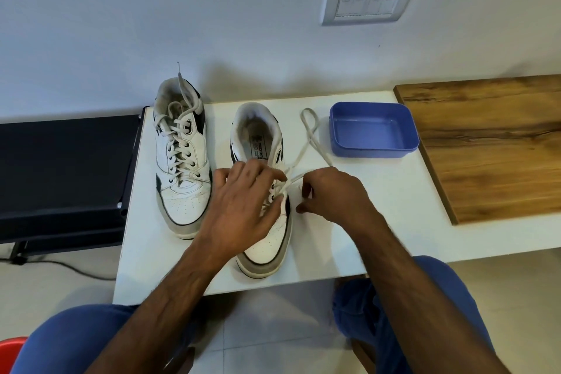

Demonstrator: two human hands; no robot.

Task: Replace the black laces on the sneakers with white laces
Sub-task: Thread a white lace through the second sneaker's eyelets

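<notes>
Two white sneakers with black trim stand on a small white table (379, 215). The left sneaker (181, 161) is laced to the top with a white lace, one end sticking up past its collar. The right sneaker (261, 191) is partly laced. My left hand (243, 206) lies over its eyelet rows, fingers curled at the lace there. My right hand (331, 194) sits just right of the shoe and pinches a strand of the white lace (309, 136), whose loose part loops back toward the wall. The lower eyelets are hidden under my left hand.
An empty blue plastic tub (375, 130) stands on the table at the back right. A wooden board (491, 143) adjoins the table on the right, a dark rack (66, 173) on the left. The wall rises close behind. My knees are under the front edge.
</notes>
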